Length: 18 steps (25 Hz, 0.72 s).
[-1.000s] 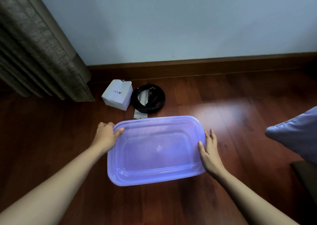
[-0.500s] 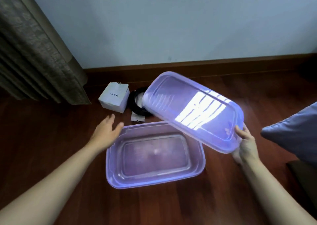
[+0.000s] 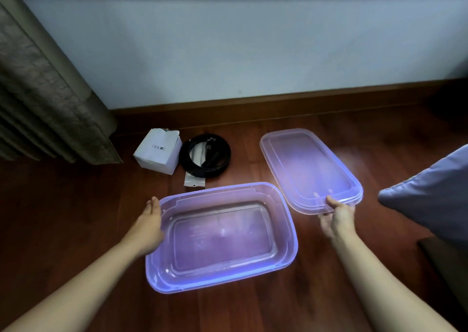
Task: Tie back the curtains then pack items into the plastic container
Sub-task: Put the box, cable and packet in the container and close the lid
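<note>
A translucent purple plastic container [image 3: 288, 220] stands open and empty on the wooden floor in front of me. Its lid [image 3: 309, 167] lies flat on the floor to the container's right. My right hand [image 3: 335, 217] pinches the lid's near edge, thumb on top. My left hand [image 3: 149, 222] rests against the container's left rim with fingers apart, holding nothing. Beyond the container lie a white box [image 3: 158, 152] and a coiled black cable [image 3: 205, 154] with a small clear packet. A grey-brown curtain [image 3: 43, 91] hangs at the left.
A pale wall with a wooden skirting board [image 3: 278, 101] runs close behind the items. A grey-blue cushion [image 3: 435, 192] juts in from the right, above a dark piece of furniture [image 3: 448, 263] at the lower right.
My right hand lifted the lid off the container, swung it to the right and lowered it flat onto the floor. My left hand let go of the lid and settled on the container's left rim.
</note>
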Tool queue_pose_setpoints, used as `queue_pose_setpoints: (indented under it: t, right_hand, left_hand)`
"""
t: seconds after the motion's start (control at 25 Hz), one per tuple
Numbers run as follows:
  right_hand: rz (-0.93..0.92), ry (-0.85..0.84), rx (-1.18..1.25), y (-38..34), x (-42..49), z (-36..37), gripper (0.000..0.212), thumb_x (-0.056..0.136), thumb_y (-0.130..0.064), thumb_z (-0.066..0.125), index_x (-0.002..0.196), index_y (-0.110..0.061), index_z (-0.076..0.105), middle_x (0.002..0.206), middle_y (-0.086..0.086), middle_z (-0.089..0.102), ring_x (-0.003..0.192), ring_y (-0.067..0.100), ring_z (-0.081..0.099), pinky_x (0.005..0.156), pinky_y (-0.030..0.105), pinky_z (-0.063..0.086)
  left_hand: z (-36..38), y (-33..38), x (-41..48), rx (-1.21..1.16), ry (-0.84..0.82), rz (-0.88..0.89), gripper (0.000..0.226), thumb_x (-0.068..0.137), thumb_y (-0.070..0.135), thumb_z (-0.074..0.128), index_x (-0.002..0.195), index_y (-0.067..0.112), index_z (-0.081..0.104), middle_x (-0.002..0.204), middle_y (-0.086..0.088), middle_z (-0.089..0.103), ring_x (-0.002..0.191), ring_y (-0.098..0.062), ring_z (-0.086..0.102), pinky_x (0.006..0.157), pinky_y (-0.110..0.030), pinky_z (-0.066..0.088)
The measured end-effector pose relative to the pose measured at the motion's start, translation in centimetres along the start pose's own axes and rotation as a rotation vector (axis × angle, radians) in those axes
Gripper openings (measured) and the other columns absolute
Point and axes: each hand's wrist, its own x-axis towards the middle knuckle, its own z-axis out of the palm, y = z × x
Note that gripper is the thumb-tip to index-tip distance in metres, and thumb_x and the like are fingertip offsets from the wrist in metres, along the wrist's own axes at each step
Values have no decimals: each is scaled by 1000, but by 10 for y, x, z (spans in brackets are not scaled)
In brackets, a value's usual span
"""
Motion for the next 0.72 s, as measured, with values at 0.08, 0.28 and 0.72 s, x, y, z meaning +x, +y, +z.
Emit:
queue_pose_setpoints:
  t: [0.08,0.28,0.72]
  right_hand:
    - [-16,141,-111,11,6,-5,55,84,9,50,134,-10,39,106,8,59,72,15,66,64,29,57]
    - [79,441,-764,25,19,-18,66,77,-24,69,131,6,45,131,25,50,110,37,58,91,43,50]
    - [-623,-580,-1372,49,-49,34,66,85,-27,65,140,-6,35,141,11,43,132,24,39,108,29,29]
  left_hand:
    - [0,-1,0,-7,10,12,77,94,10,43,148,4,-11,158,-16,-5,146,-27,7,116,-33,18]
    - [3,-1,-1,-10,48,23,78,95,16,46,148,5,-11,159,-13,-4,147,-25,7,117,-34,18]
    - [-24,5,-9,110,85,159,75,99,38,35,147,6,-14,156,-9,-19,145,-18,-12,117,-30,5]
